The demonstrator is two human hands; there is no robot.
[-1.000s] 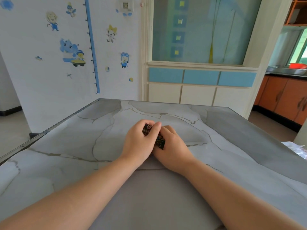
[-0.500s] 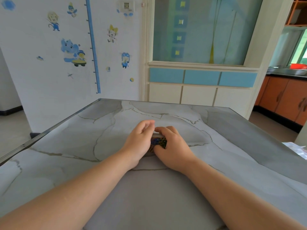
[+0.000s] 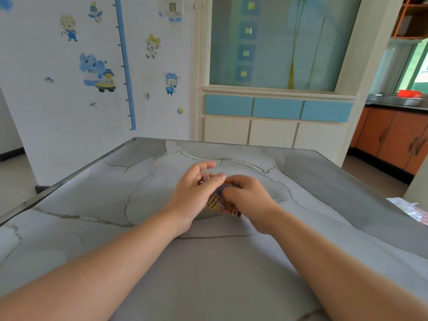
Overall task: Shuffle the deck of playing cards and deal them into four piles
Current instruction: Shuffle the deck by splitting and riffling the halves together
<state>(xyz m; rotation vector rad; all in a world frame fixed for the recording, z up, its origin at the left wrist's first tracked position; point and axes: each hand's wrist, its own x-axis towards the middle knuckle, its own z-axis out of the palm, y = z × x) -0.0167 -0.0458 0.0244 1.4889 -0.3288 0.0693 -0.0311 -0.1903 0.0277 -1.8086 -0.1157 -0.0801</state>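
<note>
A deck of playing cards (image 3: 217,203) with dark, multicoloured faces sits low over the grey marble-patterned table (image 3: 115,205), between my two hands. My left hand (image 3: 193,195) cups its left side, thumb laid across the top and fingers curled behind. My right hand (image 3: 249,198) covers the deck's right side from above, fingers pressed on the cards. Most of the deck is hidden by both hands; only a blurred strip of card faces shows between them.
The table's left edge (image 3: 69,177) has a metal rim, with a white wall just beyond it. Some white and red-checked paper (image 3: 414,210) lies at the table's right edge. A cabinet and doorway stand behind the far edge.
The deck has tilted and dropped toward the table, showing coloured faces. My left fingers have loosened and spread, and my right hand has shifted slightly right over the cards.
</note>
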